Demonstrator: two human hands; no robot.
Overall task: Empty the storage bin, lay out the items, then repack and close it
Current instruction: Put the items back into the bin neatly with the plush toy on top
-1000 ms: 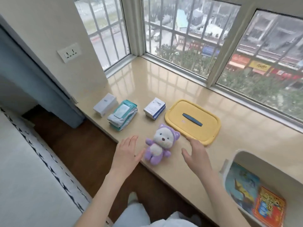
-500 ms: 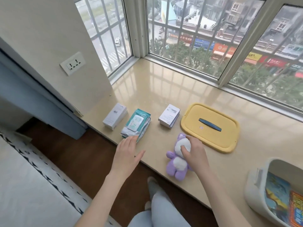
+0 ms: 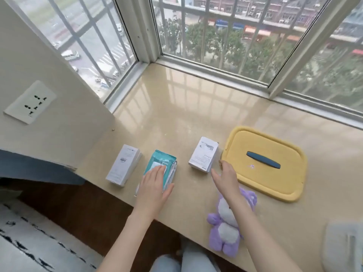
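Note:
On the beige window sill [image 3: 186, 114] lie, from left to right, a white box [image 3: 123, 167], a teal wipes pack [image 3: 159, 169], a small white box [image 3: 204, 155] and the bin's yellow lid [image 3: 265, 163] with a blue handle. My left hand [image 3: 155, 188] rests flat on the wipes pack, fingers straight. My right hand [image 3: 225, 179] hovers with straight fingers between the small white box and the lid, holding nothing. A purple plush bear [image 3: 225, 230] lies on its back near the sill's front edge, partly under my right forearm. The white storage bin [image 3: 343, 248] shows at the bottom right corner.
Window frames and panes border the sill at the back and left. A wall with a socket [image 3: 29, 103] stands at the left. Below the sill's front edge are dark wooden floor and a patterned rug [image 3: 29, 242]. My knees show at the bottom.
My right hand let go of the plush bear and moved up towards the small white box. My left hand moved forward onto the wipes pack. The view shifted left, leaving the bin mostly out of frame.

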